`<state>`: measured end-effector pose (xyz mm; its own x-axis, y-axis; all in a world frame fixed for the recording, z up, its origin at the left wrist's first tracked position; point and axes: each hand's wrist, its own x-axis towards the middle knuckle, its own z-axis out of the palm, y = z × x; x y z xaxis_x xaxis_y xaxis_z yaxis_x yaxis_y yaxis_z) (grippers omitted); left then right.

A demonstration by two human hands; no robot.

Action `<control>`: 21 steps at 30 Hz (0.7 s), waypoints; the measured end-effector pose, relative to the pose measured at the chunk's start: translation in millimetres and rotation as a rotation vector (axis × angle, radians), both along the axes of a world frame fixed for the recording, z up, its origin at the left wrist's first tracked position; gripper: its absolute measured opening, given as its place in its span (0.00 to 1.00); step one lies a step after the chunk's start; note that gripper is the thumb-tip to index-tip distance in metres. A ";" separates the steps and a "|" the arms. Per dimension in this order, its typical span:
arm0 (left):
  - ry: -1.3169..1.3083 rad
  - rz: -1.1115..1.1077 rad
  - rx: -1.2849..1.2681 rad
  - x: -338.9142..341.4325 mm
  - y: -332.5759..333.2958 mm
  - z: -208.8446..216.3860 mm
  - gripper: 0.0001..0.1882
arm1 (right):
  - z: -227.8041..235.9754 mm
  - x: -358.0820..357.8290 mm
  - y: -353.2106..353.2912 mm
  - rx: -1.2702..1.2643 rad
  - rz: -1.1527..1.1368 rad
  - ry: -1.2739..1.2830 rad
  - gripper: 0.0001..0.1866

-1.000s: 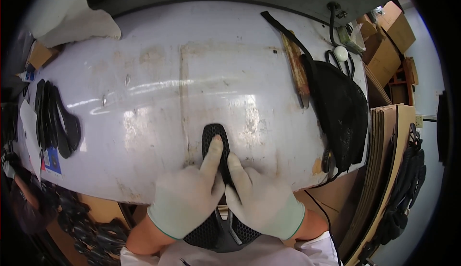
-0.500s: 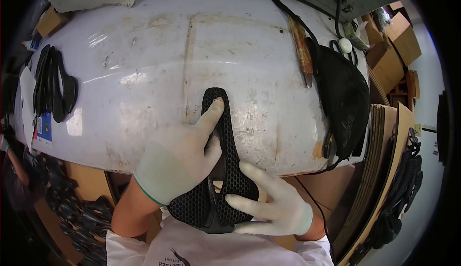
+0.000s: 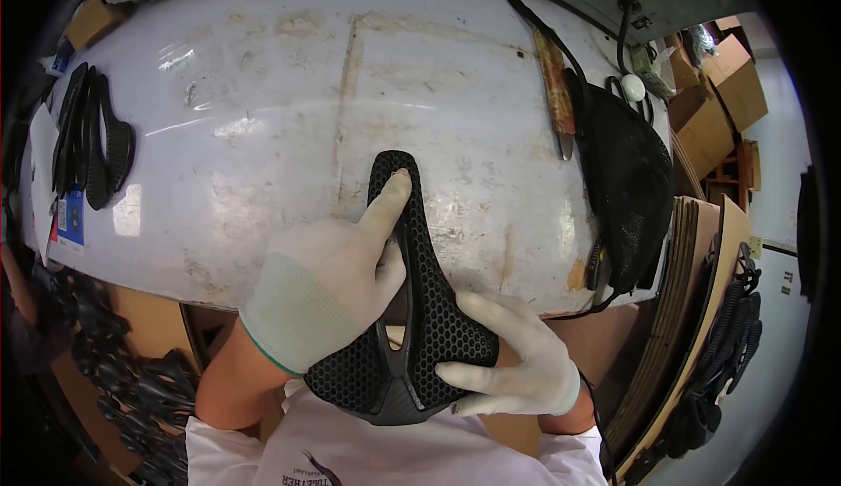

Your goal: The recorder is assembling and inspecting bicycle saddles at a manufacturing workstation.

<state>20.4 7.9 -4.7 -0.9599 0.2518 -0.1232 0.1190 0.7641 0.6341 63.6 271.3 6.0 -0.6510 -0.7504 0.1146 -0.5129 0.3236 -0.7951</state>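
Observation:
A black bicycle saddle (image 3: 426, 302) with a honeycomb surface and a central slot is held nose-away in front of my body, its wide rear close to my shirt. My left hand (image 3: 346, 262), in a whitish glove, closes over its left side. The index finger stretches along the nose, and the other fingers curl toward the slot, partly hidden. My right hand (image 3: 517, 350), gloved too, grips the right rear wing, with fingers spread over its edge and top. The saddle's underside is hidden.
A worn white table (image 3: 263, 162) spreads ahead. Several black saddle-like parts (image 3: 96, 135) lie at its left. At the right are a black mesh bag (image 3: 626, 184) and a rusty-handled blade tool (image 3: 552, 83). Cardboard sheets (image 3: 657, 346) stand beside the table; more black saddles (image 3: 131, 381) sit lower left.
The saddle has turned slightly, its top now facing me more fully and its right wing farther right. My right hand has moved right with it; my left hand keeps its hold.

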 end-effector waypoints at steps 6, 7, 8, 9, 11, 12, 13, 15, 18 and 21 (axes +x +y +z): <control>-0.087 0.007 -0.039 -1.6 0.6 3.2 0.34 | -7.4 0.9 0.7 -0.043 -0.013 -0.010 0.27; -0.072 0.011 -0.037 -1.5 0.6 2.3 0.34 | -6.6 -0.1 1.7 -0.058 -0.002 -0.047 0.28; -0.057 0.014 -0.035 -1.1 0.7 1.3 0.34 | -6.2 0.2 0.9 -0.059 -0.002 -0.050 0.28; -0.060 0.013 -0.036 -0.1 0.4 -0.3 0.34 | -6.0 0.8 -0.7 -0.035 0.009 -0.049 0.28; 0.004 0.006 -0.043 0.2 -0.1 -4.0 0.33 | -7.1 2.8 -2.8 -0.007 0.015 -0.047 0.27; 0.003 0.004 -0.041 -0.3 0.5 -3.4 0.33 | -8.7 5.3 -3.2 -0.008 0.006 -0.055 0.27; -0.013 0.018 -0.033 -0.2 1.5 -1.9 0.33 | -9.8 6.8 -2.8 -0.010 -0.001 -0.064 0.27; -0.032 0.033 -0.023 0.0 2.7 -0.4 0.33 | -5.3 4.4 -2.9 0.013 0.008 -0.053 0.27; -0.044 0.020 -0.050 -0.6 0.9 0.9 0.33 | -4.5 4.6 -4.3 0.026 0.017 -0.045 0.28; -0.042 0.031 -0.044 -0.6 2.4 1.9 0.33 | -6.1 4.9 -2.1 0.020 0.017 -0.070 0.29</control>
<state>19.8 10.3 -2.8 -0.9611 0.2152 -0.1734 0.0689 0.7942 0.6038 68.5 269.1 -0.1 -0.6444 -0.7628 0.0545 -0.4619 0.3314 -0.8227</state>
